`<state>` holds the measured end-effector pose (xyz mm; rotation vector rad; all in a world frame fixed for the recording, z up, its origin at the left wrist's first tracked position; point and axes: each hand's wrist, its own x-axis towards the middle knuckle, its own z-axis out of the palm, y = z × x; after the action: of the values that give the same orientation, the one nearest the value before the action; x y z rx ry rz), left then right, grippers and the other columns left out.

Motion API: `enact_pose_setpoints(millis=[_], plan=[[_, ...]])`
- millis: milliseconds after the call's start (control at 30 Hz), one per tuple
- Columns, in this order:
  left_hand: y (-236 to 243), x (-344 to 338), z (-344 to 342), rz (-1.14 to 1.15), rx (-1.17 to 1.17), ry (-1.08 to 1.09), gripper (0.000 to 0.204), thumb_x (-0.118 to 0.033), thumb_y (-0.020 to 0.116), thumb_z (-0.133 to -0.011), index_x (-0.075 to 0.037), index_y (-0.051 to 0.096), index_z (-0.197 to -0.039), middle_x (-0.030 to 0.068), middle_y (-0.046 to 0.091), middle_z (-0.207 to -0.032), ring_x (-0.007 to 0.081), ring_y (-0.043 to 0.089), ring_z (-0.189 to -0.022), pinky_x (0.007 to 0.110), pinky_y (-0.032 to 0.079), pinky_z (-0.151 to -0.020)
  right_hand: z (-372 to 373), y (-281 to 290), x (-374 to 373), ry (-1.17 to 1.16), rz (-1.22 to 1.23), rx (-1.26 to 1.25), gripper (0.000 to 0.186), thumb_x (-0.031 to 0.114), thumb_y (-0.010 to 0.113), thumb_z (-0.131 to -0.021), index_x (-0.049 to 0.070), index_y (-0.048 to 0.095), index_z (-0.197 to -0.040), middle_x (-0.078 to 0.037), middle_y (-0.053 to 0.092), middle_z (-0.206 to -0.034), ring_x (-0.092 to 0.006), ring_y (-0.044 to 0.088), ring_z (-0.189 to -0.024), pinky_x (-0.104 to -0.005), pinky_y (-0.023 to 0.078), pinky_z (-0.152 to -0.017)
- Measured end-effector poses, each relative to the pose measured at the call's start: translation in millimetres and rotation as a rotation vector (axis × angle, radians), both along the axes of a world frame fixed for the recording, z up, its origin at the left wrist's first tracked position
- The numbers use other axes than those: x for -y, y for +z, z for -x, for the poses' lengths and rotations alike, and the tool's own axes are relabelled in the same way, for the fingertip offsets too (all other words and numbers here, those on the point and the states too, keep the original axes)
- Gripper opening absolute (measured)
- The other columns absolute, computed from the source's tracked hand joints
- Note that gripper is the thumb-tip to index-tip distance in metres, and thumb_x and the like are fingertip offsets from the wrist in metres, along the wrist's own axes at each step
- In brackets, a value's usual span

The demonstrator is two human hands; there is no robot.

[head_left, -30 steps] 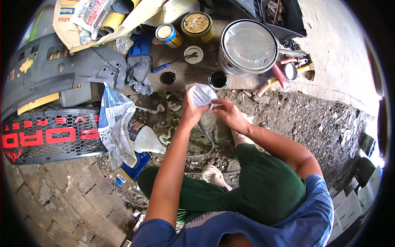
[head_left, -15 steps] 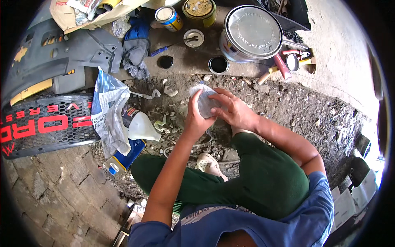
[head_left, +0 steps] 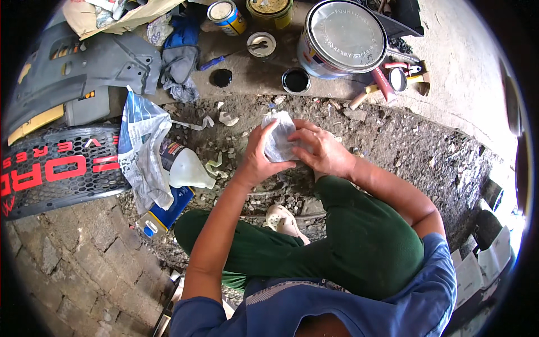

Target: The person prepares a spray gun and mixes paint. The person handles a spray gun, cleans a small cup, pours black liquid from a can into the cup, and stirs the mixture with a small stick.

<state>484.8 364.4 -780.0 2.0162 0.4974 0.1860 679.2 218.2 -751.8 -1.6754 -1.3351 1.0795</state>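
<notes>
A small whitish-grey folded sheet [head_left: 279, 137] is held up between my two hands over the dirt; whether it is cloth or paper I cannot tell. My left hand [head_left: 259, 154] grips its left and lower edge, the thumb lying along the bottom. On the other side my right hand [head_left: 323, 147] pinches it with bent fingers and thumb. Beyond the hands, a shallow lid of black liquid [head_left: 296, 81] and a smaller black round piece [head_left: 222, 77] rest on the concrete ledge.
A big paint can [head_left: 343, 39] stands at the back, with smaller cans [head_left: 227, 18] to its left. A hammer [head_left: 390, 90] and pliers lie to its right. On the left are newspaper [head_left: 143, 146], a white plastic bottle [head_left: 188, 169], a blue tin [head_left: 168, 210] and a black honeycomb grille [head_left: 67, 188].
Both hands have moved slightly, and the sheet between them has turned and looks more creased and narrower. The surroundings have shifted a little up and left in view.
</notes>
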Motion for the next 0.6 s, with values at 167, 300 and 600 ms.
enact_pose_setpoints(millis=[167, 300, 600], plan=[[5, -2, -3, 0.045, 0.027, 0.019, 0.118, -0.036, 0.101, -0.059, -0.001, 0.040, -0.153, 0.0212, 0.050, -0.146, 0.0360, 0.052, -0.134, 0.046, 0.041, -0.115, 1, -5, 0, -0.006, -0.042, -0.066, 0.020, 0.011, 0.069, -0.094, 0.004, 0.064, -0.111, -0.025, 0.052, -0.144, -0.0437, 0.061, -0.124, -0.0456, 0.059, -0.092], [10, -5, -6, 0.017, 0.025, -0.021, 0.117, -0.036, 0.101, -0.060, -0.002, 0.040, -0.154, 0.0217, 0.051, -0.146, 0.0372, 0.052, -0.134, 0.046, 0.042, -0.115, 0, -7, 0, -0.001, -0.101, 0.002, 0.018, 0.010, 0.069, -0.093, 0.004, 0.064, -0.109, -0.026, 0.055, -0.140, -0.0432, 0.063, -0.120, -0.0453, 0.059, -0.090], [22, -10, -13, 0.003, -0.019, -0.099, 0.104, -0.028, 0.098, -0.067, -0.003, 0.043, -0.152, 0.0188, 0.055, -0.145, 0.0366, 0.055, -0.134, 0.045, 0.044, -0.114, -8, 1, -2, 0.083, -0.058, 0.044, 0.019, 0.015, 0.068, -0.094, 0.003, 0.065, -0.108, -0.026, 0.054, -0.139, -0.0461, 0.057, -0.126, -0.0476, 0.053, -0.101]])
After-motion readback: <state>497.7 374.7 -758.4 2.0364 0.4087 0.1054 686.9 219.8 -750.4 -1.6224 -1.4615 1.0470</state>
